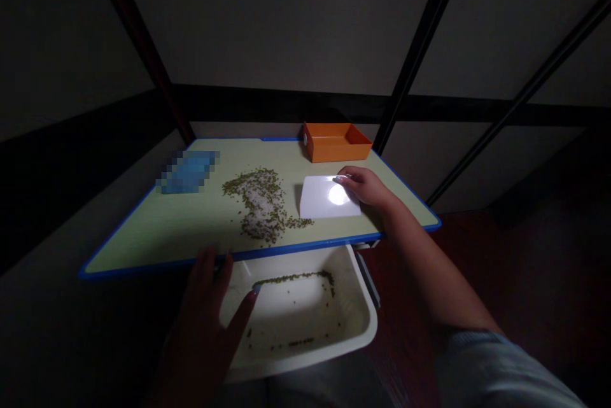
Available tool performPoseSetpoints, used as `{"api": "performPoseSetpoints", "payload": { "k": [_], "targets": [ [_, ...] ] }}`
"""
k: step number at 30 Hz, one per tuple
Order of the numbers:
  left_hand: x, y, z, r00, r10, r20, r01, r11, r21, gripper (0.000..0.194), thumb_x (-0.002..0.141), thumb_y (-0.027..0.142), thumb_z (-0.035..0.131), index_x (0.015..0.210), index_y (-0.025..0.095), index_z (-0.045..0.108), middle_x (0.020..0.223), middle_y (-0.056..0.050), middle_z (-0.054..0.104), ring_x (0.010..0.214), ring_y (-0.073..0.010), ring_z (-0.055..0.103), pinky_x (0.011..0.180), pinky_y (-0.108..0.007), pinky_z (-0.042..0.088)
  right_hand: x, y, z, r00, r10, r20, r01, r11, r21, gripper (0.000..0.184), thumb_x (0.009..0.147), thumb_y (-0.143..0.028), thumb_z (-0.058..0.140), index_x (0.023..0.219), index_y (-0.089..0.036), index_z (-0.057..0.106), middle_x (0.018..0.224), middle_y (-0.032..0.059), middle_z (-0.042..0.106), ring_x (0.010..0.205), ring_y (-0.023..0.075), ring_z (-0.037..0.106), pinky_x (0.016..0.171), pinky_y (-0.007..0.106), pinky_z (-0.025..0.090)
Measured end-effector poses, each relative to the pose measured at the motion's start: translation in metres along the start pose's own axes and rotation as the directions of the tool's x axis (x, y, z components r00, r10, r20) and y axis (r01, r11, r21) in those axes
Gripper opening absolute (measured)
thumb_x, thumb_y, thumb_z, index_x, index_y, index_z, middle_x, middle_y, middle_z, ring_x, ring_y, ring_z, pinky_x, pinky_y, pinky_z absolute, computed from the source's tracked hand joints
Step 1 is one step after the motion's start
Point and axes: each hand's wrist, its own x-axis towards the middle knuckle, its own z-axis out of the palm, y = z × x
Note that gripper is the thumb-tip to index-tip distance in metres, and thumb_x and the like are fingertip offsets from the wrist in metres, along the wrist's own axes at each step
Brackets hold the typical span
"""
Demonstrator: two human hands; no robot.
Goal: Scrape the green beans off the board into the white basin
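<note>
My right hand (365, 186) pinches the upper right edge of a white rectangular card (317, 199), tilted over the tabletop, with a bright round glare on it. Left of the card, a loose pile of small green beans and white grains (260, 204) is spread over the pale green table (157, 230). A short trail of green beans reaches toward the card's lower left corner. In dim light, my left hand (210, 306) spreads its fingers by the left side of a white plastic drawer (353, 347) below the table edge. Green beans lie scattered along the drawer's floor.
An orange open box (338, 152) stands at the table's back right. A blurred blue item (188, 172) lies at the left side. The table has a blue raised edge (296, 247), and a wall with dark strips rises behind it.
</note>
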Motion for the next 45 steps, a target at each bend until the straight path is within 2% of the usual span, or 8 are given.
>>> {"api": "performPoseSetpoints", "payload": {
  "k": [4, 11, 17, 23, 30, 39, 45],
  "targets": [
    [0.000, 0.000, 0.000, 1.000, -0.011, 0.004, 0.011, 1.000, -0.011, 0.067, 0.089, 0.058, 0.040, 0.147, 0.025, 0.043, 0.168, -0.007, 0.021, 0.154, -0.0275, 0.018, 0.123, -0.052, 0.025, -0.001, -0.001, 0.000, 1.000, 0.007, 0.009, -0.007, 1.000, -0.001, 0.045, 0.076, -0.063, 0.066, 0.073, -0.019, 0.062, 0.064, 0.0000, 0.055, 0.063, 0.0150, 0.045, 0.060, 0.028, 0.035],
    [0.002, 0.001, 0.000, 1.000, -0.014, 0.003, 0.014, 1.000, -0.004, 0.068, 0.089, 0.060, 0.039, 0.144, 0.021, 0.046, 0.167, -0.009, 0.024, 0.154, -0.0283, 0.019, 0.123, -0.052, 0.025, -0.001, 0.002, -0.002, 1.000, 0.008, 0.020, -0.009, 0.999, 0.040, 0.042, 0.077, -0.060, 0.066, 0.073, -0.019, 0.062, 0.063, -0.0008, 0.053, 0.061, 0.0142, 0.043, 0.059, 0.028, 0.034],
    [0.002, 0.004, -0.004, 0.998, -0.035, 0.045, 0.035, 0.999, -0.010, 0.071, 0.089, 0.062, 0.035, 0.145, 0.020, 0.044, 0.168, -0.009, 0.022, 0.155, -0.0278, 0.017, 0.123, -0.051, 0.026, -0.003, -0.001, -0.001, 0.997, 0.066, 0.045, -0.070, 0.994, 0.087, 0.043, 0.074, -0.062, 0.067, 0.074, -0.019, 0.062, 0.060, -0.0016, 0.051, 0.058, 0.0133, 0.041, 0.055, 0.027, 0.031],
    [0.003, 0.006, -0.006, 0.997, -0.053, 0.061, 0.054, 0.999, -0.007, 0.075, 0.088, 0.064, 0.035, 0.145, 0.016, 0.045, 0.167, -0.012, 0.022, 0.154, -0.0304, 0.017, 0.123, -0.052, 0.026, -0.003, -0.005, -0.005, 0.999, -0.001, 0.033, -0.002, 0.997, 0.080, 0.040, 0.074, -0.059, 0.068, 0.072, -0.019, 0.063, 0.065, -0.0001, 0.054, 0.063, 0.0141, 0.043, 0.060, 0.028, 0.034],
    [0.001, -0.001, 0.000, 1.000, 0.004, 0.018, -0.004, 1.000, 0.008, 0.071, 0.089, 0.062, 0.036, 0.145, 0.018, 0.044, 0.167, -0.011, 0.022, 0.154, -0.0300, 0.019, 0.123, -0.054, 0.026, -0.003, -0.003, -0.008, 0.999, -0.002, 0.054, -0.003, 0.995, 0.099, 0.041, 0.073, -0.059, 0.068, 0.072, -0.019, 0.063, 0.065, 0.0003, 0.055, 0.064, 0.0142, 0.044, 0.059, 0.028, 0.033],
    [0.001, 0.002, 0.000, 0.999, -0.026, 0.032, 0.025, 1.000, 0.019, 0.073, 0.090, 0.063, 0.034, 0.146, 0.018, 0.044, 0.168, -0.012, 0.021, 0.155, -0.0280, 0.017, 0.124, -0.052, 0.023, -0.001, -0.002, -0.010, 0.998, -0.034, -0.058, 0.042, 0.987, 0.154, 0.043, 0.074, -0.062, 0.067, 0.072, -0.019, 0.061, 0.067, 0.0000, 0.052, 0.064, 0.0139, 0.043, 0.062, 0.030, 0.036],
    [0.001, 0.001, -0.001, 0.999, -0.029, 0.043, 0.029, 1.000, 0.011, 0.074, 0.089, 0.064, 0.035, 0.145, 0.018, 0.044, 0.168, -0.010, 0.020, 0.155, -0.0285, 0.016, 0.123, -0.053, 0.025, -0.003, -0.002, -0.012, 0.999, -0.006, -0.051, 0.014, 0.990, 0.140, 0.047, 0.075, -0.066, 0.064, 0.068, -0.020, 0.056, 0.062, -0.0020, 0.045, 0.061, 0.0128, 0.038, 0.058, 0.029, 0.033]
  ]
}}
